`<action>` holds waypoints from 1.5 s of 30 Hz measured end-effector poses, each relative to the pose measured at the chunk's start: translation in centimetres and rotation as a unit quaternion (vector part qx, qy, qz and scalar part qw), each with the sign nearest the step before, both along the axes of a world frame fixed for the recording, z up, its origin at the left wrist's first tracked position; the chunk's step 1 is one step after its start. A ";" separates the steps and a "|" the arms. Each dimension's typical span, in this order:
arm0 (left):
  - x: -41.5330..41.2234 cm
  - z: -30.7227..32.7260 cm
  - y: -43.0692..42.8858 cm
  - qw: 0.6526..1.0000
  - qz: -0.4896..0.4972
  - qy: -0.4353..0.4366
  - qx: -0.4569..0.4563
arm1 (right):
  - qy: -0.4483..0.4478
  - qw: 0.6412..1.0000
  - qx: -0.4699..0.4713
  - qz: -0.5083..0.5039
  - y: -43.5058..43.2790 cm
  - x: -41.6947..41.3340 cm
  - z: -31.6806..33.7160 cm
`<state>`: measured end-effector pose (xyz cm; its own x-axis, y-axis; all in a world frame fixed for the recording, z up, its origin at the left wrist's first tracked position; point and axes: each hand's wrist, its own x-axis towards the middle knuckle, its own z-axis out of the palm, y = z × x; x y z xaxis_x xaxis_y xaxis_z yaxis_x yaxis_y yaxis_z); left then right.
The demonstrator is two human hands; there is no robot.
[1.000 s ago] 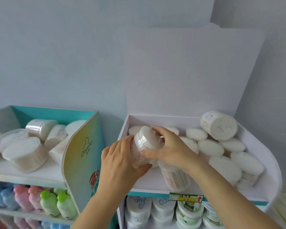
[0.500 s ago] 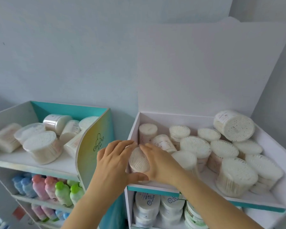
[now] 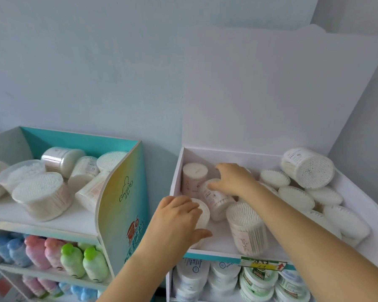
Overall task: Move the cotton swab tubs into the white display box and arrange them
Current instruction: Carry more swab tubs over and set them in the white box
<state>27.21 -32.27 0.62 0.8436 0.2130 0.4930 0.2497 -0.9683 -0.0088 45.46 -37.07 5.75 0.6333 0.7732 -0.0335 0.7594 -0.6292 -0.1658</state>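
Note:
The white display box [image 3: 238,247] stands on the right, its tall lid raised against the wall. Several cotton swab tubs fill it. My left hand [image 3: 177,219] is clasped over a round tub [image 3: 203,212] at the box's front left corner. My right hand [image 3: 234,178] reaches further back and grips the top of a tilted tub [image 3: 216,203] lying on its side. An upright tub [image 3: 194,175] stands in the back left corner. Another upright tub [image 3: 247,227] stands near the front, beside my right forearm. One tub [image 3: 308,168] lies on top of the pile at the back right.
A teal display stand [image 3: 122,192] on the left holds several more swab tubs [image 3: 39,195] on its top shelf and coloured bottles [image 3: 72,260] below. Round jars [image 3: 258,280] sit on the shelf under the white box. A grey wall is behind.
My right hand left the front tub and moved back onto the tilted tub. My left hand stays on the front tub, now lower in the front left corner.

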 end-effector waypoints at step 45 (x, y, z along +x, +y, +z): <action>1.5 2.9 -1.2 0.961 0.106 0.254 0.023 | -0.028 0.984 -0.058 0.169 -8.7 -2.2 -1.4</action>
<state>28.72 -33.46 3.52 0.9179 0.3947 0.0418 0.3937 -0.8918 -0.2228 43.27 -45.80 4.38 0.3441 0.9329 -0.1067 0.9343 -0.3515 -0.0599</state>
